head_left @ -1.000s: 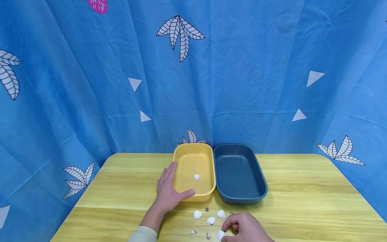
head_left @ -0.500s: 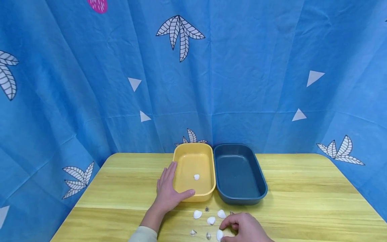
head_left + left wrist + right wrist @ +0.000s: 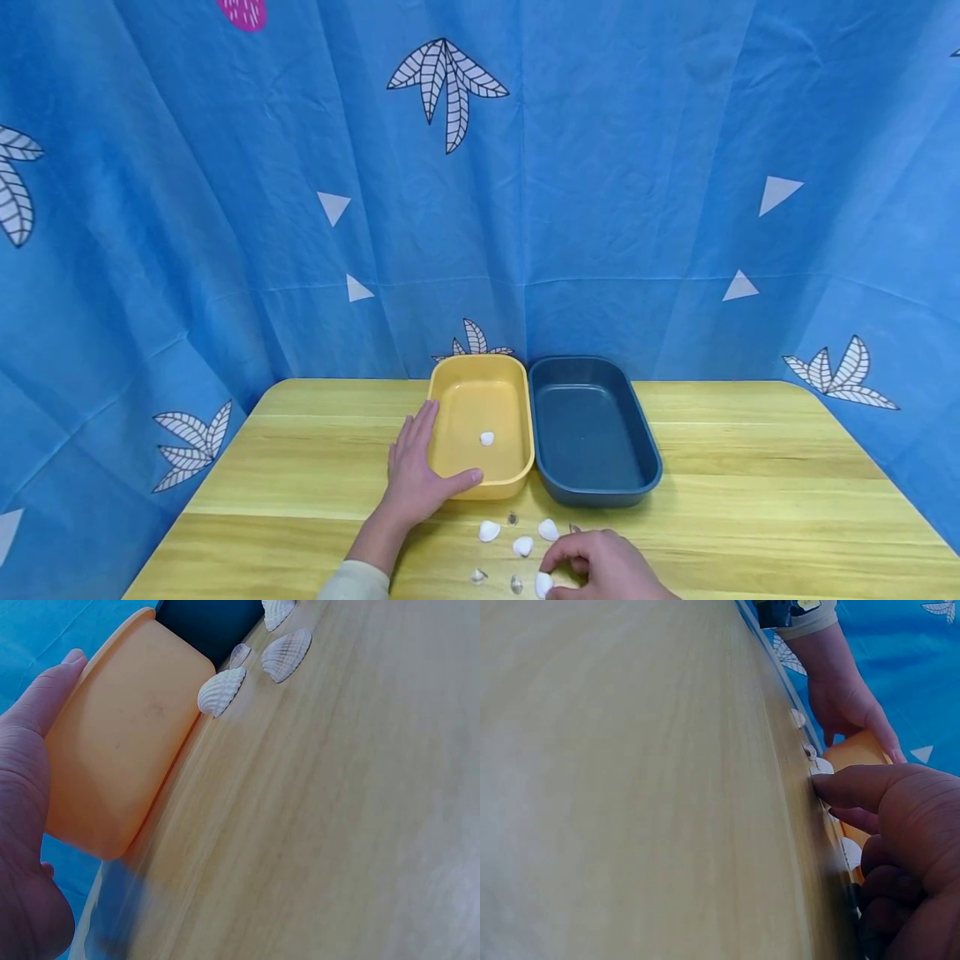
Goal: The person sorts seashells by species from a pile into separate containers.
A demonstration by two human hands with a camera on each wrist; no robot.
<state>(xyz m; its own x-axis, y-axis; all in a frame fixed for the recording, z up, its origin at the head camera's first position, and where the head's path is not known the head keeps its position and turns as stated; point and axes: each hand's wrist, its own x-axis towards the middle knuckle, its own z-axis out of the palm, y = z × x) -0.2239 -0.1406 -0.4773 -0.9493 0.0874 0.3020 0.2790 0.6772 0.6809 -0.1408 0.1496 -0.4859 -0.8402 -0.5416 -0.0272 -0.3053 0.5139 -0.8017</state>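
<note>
My left hand (image 3: 416, 483) rests on the yellow bin (image 3: 480, 493), its straight fingers along the left side and the thumb on the near rim. In the left wrist view the thumb (image 3: 56, 690) lies against the bin's outer wall. My right hand (image 3: 603, 567) pinches a white seashell (image 3: 543, 585) between thumb and forefinger, low over the table. Around it lie more white shells (image 3: 522, 546) and several small brownish-grey shells (image 3: 516, 584). One small shell (image 3: 574, 528) is partly hidden behind the right hand. A single white shell (image 3: 487, 438) lies inside the yellow bin.
A dark blue bin (image 3: 583, 492) stands against the right side of the yellow one. Both are on a wooden table (image 3: 750, 500). Behind the table's far edge hangs a blue patterned curtain (image 3: 600, 208).
The pinched shell has shifted slightly left, with the right forefinger and thumb still at it. My left hand has stayed in place on the yellow bin.
</note>
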